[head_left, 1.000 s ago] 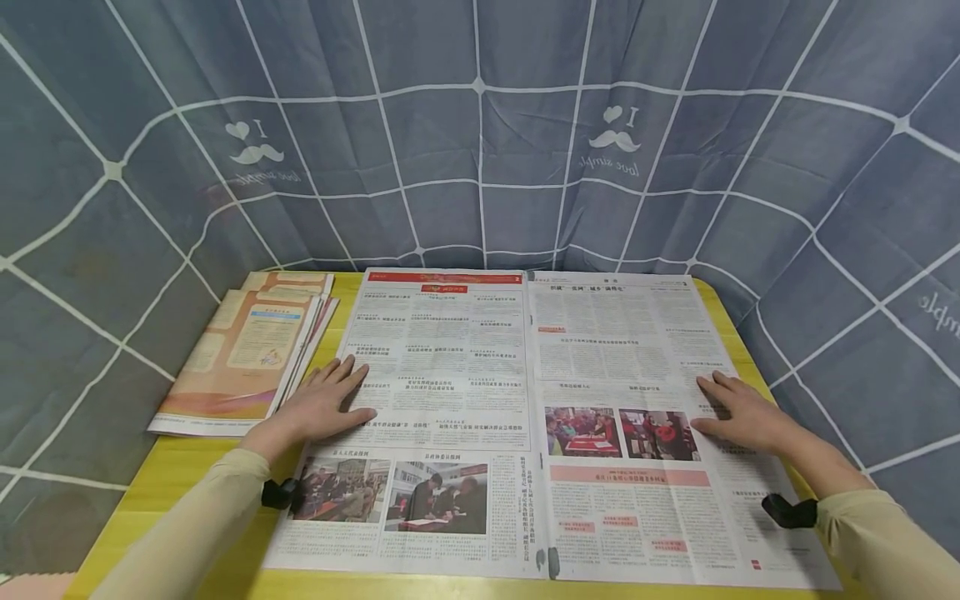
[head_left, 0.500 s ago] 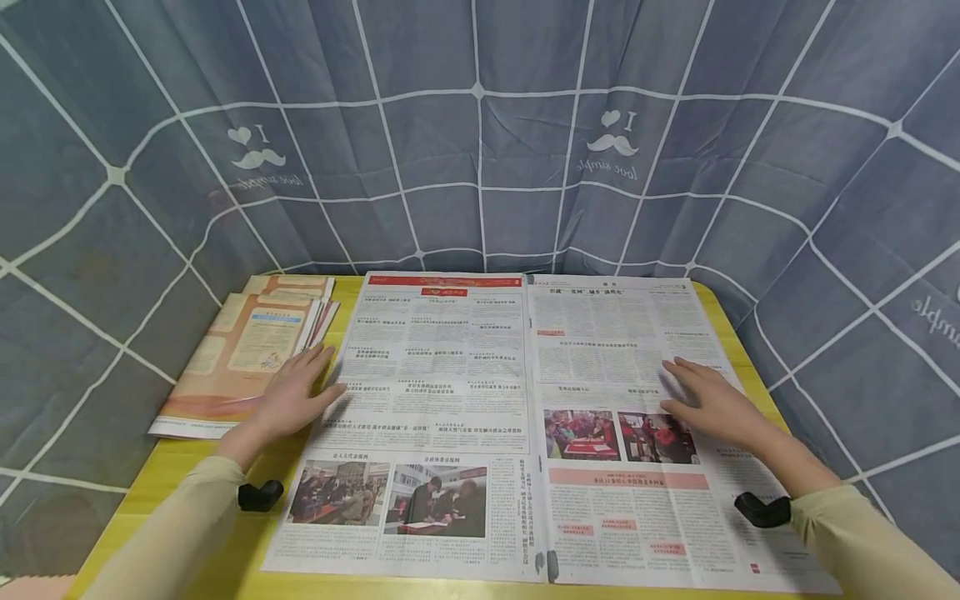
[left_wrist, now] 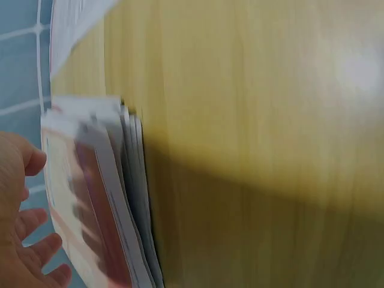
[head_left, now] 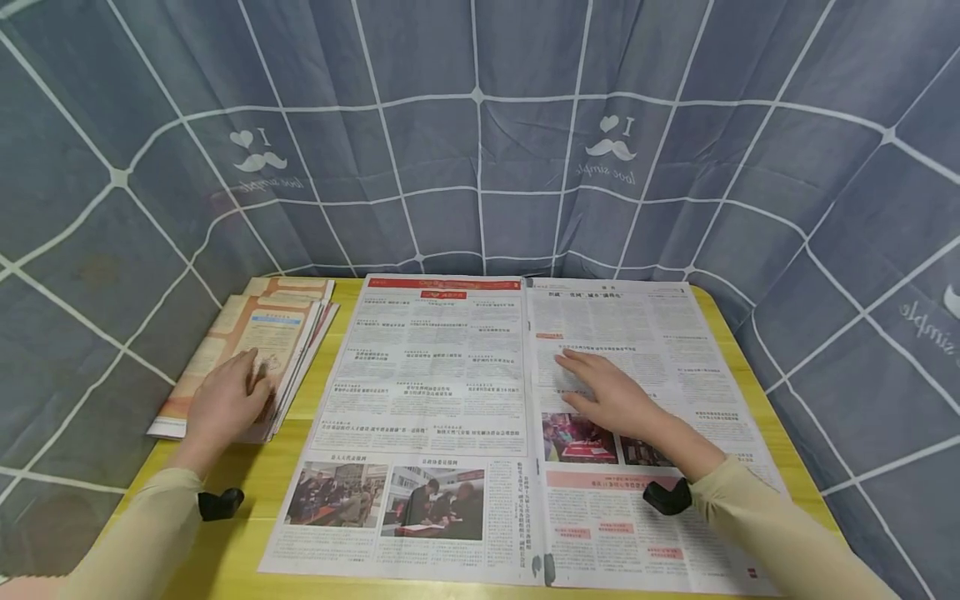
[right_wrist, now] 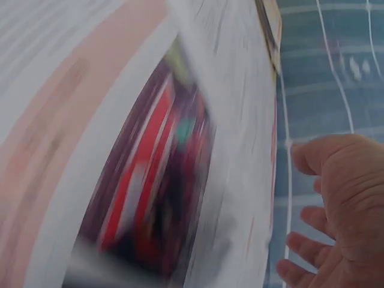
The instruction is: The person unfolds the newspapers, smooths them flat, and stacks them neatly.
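An open newspaper [head_left: 420, 417] lies spread flat over the middle of the table, its fold running down the centre. To its left sits a pile of folded newspapers [head_left: 217, 358] with an orange printed cover. My left hand [head_left: 225, 404] is over that pile, fingers loosely bent, and in the left wrist view its fingers [left_wrist: 36, 249] show above the cover with nothing gripped. Over the right page my right hand [head_left: 615, 396] reaches leftward with its fingers relaxed. The right wrist view shows that hand [right_wrist: 342, 216] holding nothing, above the blurred page.
The yellow wood-grain table [head_left: 225, 550] shows around the papers. A grey-blue curtain [head_left: 480, 167] with white grid lines encloses the back and both sides. Each wrist carries a black strap piece [head_left: 221, 504].
My left hand has moved left from the open newspaper to the pile. My right hand has moved left across the right page. The papers stay where they were.
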Available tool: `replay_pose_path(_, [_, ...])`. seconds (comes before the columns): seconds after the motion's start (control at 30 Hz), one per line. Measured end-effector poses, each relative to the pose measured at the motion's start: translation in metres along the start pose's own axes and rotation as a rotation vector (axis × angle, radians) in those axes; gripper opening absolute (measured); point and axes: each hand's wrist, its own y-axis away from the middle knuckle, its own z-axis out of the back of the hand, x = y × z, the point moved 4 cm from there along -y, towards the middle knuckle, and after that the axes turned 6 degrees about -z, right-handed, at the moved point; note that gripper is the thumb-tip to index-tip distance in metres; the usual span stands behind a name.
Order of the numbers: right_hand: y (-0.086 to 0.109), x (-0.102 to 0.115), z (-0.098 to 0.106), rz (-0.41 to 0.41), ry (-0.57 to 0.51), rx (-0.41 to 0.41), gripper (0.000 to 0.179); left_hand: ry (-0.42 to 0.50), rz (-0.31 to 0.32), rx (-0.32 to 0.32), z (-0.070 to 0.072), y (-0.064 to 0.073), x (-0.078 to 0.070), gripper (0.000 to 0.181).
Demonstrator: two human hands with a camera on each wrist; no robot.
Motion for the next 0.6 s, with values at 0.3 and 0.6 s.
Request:
replay_pose_path(0.3, [-0.039, 0.073, -0.036, 0.122, -0.050, 0.085, 0.060, -0.058, 0.177, 0.040, 0.017, 0.007, 0.035, 0.066])
replay_pose_path(0.6, [-0.068, 0.124, -0.070, 0.186, -0.032, 0.154, 0.059, -0.042, 0.348, 0.140, 0.025, 0.012, 0.054, 0.071])
